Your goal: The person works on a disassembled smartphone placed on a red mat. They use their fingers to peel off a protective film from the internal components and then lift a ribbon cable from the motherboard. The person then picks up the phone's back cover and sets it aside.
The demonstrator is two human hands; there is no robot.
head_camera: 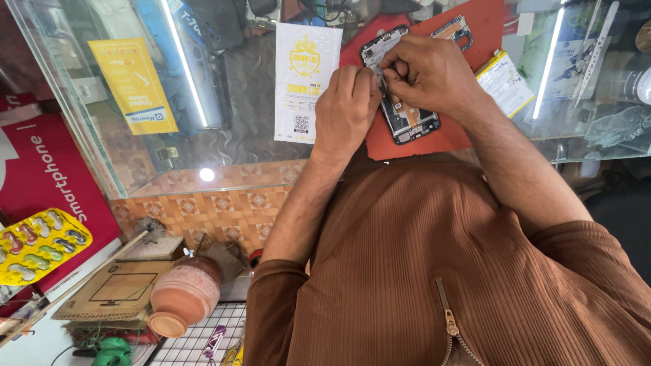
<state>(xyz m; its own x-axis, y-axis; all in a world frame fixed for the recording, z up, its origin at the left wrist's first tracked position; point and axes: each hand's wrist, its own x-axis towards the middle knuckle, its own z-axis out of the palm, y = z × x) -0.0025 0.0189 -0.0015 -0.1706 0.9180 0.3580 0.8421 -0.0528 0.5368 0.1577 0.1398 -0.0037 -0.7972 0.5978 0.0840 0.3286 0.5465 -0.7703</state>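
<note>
Head view: I'm curling my left hand (346,108) and right hand (426,73), both closed, pinching at the opened phone (407,120) lying on the red mat (420,142) on the glass tabletop (237,102).

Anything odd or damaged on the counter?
The phone on the red mat lies open with its back off and insides exposed; both hands, left hand and right hand, work on it. A separate frame part lies above. No spill shows.

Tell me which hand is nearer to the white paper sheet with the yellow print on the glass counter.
Left. The left hand lies right beside the white paper sheet, at its right edge. The right hand sits farther off, over the opened phone on the red mat.
</note>
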